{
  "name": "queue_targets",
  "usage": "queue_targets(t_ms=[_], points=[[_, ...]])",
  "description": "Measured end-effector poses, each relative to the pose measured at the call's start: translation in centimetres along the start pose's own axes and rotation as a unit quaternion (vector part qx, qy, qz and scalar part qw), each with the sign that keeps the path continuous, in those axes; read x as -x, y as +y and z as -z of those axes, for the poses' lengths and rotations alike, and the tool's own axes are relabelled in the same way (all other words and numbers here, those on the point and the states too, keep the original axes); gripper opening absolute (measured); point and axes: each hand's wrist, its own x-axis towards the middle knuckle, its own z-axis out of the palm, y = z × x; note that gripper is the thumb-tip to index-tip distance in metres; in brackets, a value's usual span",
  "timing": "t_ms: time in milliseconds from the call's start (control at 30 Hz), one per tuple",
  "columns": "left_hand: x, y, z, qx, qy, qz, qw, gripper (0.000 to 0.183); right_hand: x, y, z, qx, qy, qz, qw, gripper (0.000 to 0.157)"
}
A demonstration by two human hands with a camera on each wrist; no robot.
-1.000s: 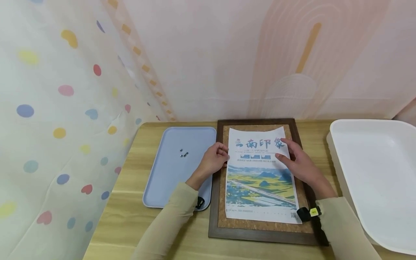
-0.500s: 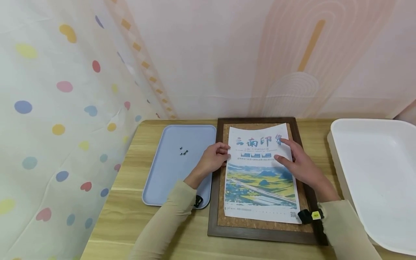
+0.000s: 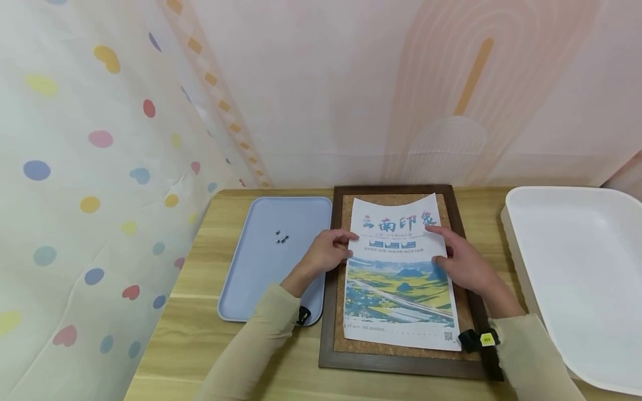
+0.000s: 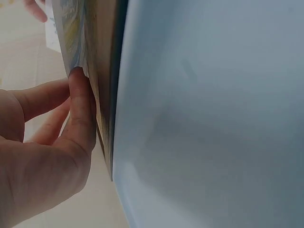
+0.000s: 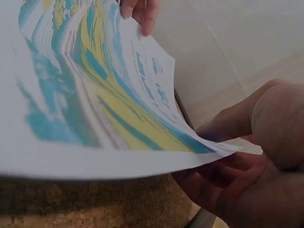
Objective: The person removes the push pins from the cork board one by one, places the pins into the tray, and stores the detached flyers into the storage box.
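A printed poster [image 3: 396,273] with a landscape picture and large lettering lies over a cork board [image 3: 401,357] in a dark wooden frame [image 3: 326,340]. My left hand [image 3: 328,252] pinches the poster's left edge, its fingertips at the margin; the left wrist view shows the thumb and fingers [image 4: 78,109] on either side of the paper. On the right edge, my right hand [image 3: 463,262] pinches the paper between thumb and fingers. In the right wrist view the poster [image 5: 118,104] bows, with its near edge raised above the cork [image 5: 90,202].
A light blue tray [image 3: 251,278] sits left of the frame, with several small metal pins [image 3: 282,240] on it. A large white bin [image 3: 587,267] stands on the right. Behind the wooden table [image 3: 190,312] hangs a patterned curtain [image 3: 326,83].
The poster has shifted slightly toward the near side of the board. My right hand has slid a little lower along its edge, and the left hand has moved slightly nearer too.
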Motion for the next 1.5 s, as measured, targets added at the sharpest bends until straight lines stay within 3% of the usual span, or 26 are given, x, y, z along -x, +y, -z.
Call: queue_targets(t_ms=[867,1233,1500], points=[[0.2,-0.1,0.4,-0.003,0.029,-0.026,0.9992,0.023,0.8,-1.5,1.2,0.042,0.024,0.031,0.998,0.052],[0.5,0.9,0.6,-0.007,0.039,-0.034,0.9986,0.026,1.3,-2.9,2.9,0.044,0.026,0.058,0.997,0.055],[0.6,1.5,0.6,0.003,0.027,-0.045,0.9986,0.029,1.8,-3.7,4.1,0.039,0.011,0.039,0.998,0.059]])
